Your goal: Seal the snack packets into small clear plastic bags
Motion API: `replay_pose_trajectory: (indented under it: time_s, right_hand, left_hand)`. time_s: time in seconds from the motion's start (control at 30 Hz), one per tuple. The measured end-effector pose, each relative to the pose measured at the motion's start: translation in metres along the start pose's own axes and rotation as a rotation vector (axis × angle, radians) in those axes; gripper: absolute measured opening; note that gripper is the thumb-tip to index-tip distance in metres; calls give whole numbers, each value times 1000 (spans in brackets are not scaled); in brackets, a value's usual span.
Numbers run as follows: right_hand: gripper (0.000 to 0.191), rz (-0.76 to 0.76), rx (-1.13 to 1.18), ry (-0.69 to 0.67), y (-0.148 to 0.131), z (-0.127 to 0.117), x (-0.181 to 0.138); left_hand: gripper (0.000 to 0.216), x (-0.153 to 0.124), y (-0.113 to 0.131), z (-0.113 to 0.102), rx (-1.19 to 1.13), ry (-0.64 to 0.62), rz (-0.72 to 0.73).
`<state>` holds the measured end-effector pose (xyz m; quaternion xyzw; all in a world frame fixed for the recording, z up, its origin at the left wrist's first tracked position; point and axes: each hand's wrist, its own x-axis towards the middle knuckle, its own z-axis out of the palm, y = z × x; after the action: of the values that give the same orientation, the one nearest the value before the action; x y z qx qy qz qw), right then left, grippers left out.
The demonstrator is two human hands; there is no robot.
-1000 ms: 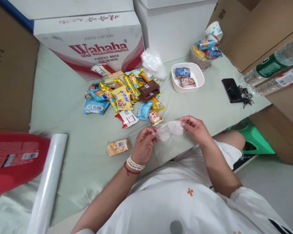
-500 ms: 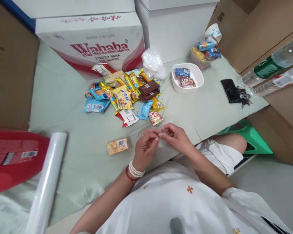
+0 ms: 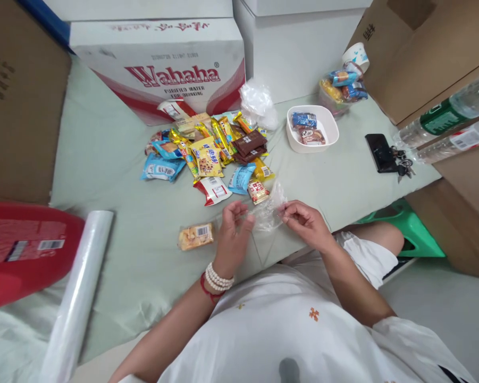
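My left hand (image 3: 233, 229) and my right hand (image 3: 303, 221) both pinch a small clear plastic bag (image 3: 268, 211) and hold it between them just above the green cloth (image 3: 103, 159). The left wrist wears a white bead bracelet and a red cord. A wrapped yellow cake (image 3: 195, 235) lies on the cloth just left of my left hand. Behind my hands lies a heap of wrapped snacks (image 3: 211, 154) in blue, gold, brown and red packets.
A white bowl (image 3: 330, 142) holds two snacks at the back right, with a filled clear bag (image 3: 341, 88) and a paper cup (image 3: 356, 53) behind it. A phone with keys (image 3: 378, 153), two water bottles (image 3: 446, 114), a Wahaha carton (image 3: 159, 64), a plastic roll (image 3: 80, 298) and a red object (image 3: 19, 255) surround the cloth.
My hands came together with the bag bunched between them, then moved apart again. The clear bag now hangs spread out between my fingers. The view shifted slightly.
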<state>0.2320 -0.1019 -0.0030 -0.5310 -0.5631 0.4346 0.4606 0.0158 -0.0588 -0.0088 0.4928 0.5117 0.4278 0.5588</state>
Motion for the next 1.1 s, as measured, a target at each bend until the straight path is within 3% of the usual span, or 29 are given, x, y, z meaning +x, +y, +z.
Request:
replay_pose_trajectory:
  time_s: [0.1,0.17,0.23,0.37,0.5,0.67,0.77,0.9,1.03,1.1]
  right_hand:
    - [9,-60,-82,-93,-4,-2,-1]
    - [8,-51,-78,-111,-4,-3,-2]
    - [11,3,-21,-56,-2,-4,-3]
    - [26,205,121,80,8,-9,-11]
    - [30,335,124,-73,9,-15,-20]
    - [50,254,129,-47,3,-18,-6]
    - [43,323,181,-251,3,-23,13]
    - [33,346,123,-476,-4,-49,39]
    - [27,211,-84,-667,-28,-79,69]
    - [23,38,-215,-563,-40,-81,81]
  left_hand:
    - [44,13,8,7,270,-71,93]
    - [27,21,8,12,261,-203,24]
    - [28,26,4,16,116,-249,-113]
    - [35,23,-8,20,-247,-34,-265]
    - [44,12,-14,19,-282,-15,-261]
    - [56,3,-13,16,-187,-200,-262]
    - [61,1,-8,11,-182,-315,-316]
    - [67,2,1,-7,-39,-568,-385]
    - [77,3,8,-21,121,-740,-376]
    - [79,2,9,-21,160,-778,-356]
